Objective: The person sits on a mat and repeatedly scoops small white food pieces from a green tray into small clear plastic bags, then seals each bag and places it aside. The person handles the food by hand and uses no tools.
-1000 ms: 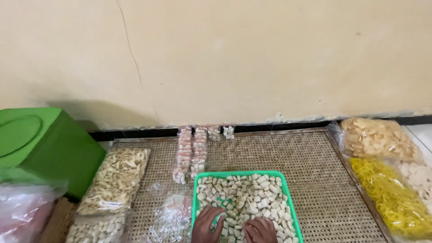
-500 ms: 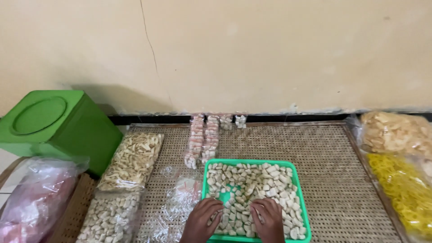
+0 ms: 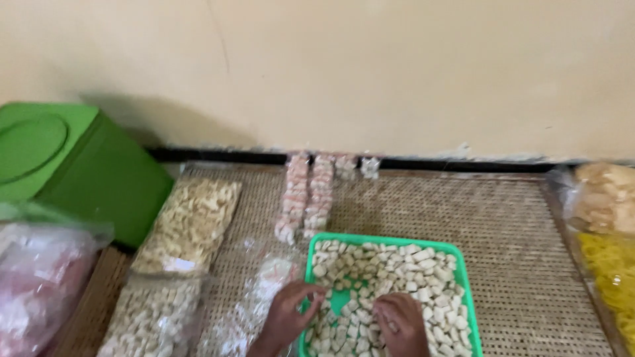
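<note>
A green plastic tray (image 3: 387, 240) sits on a woven mat and holds several small pale cracker pieces (image 3: 390, 271). My left hand (image 3: 291, 316) rests at the tray's left rim, its fingers curled around a few of the pieces. My right hand (image 3: 399, 324) lies knuckles-up in the middle of the tray on top of the crackers, fingers bent; whether it holds any I cannot tell. Beside my left hand a small clear plastic bag (image 3: 264, 291) lies on the mat.
Rows of small filled packets (image 3: 305, 198) lie beyond the tray by the wall. Clear bags of pale snacks (image 3: 188, 221) lie at left, a green bin (image 3: 73, 165) and a pink-filled bag (image 3: 36, 291) farther left. Bags of beige (image 3: 605, 198) and yellow crackers (image 3: 612, 271) sit at right.
The view has shifted, so everything sits a little to the right and lower. My left hand has moved from inside the tray to its left rim; the right hand stays on the crackers.
</note>
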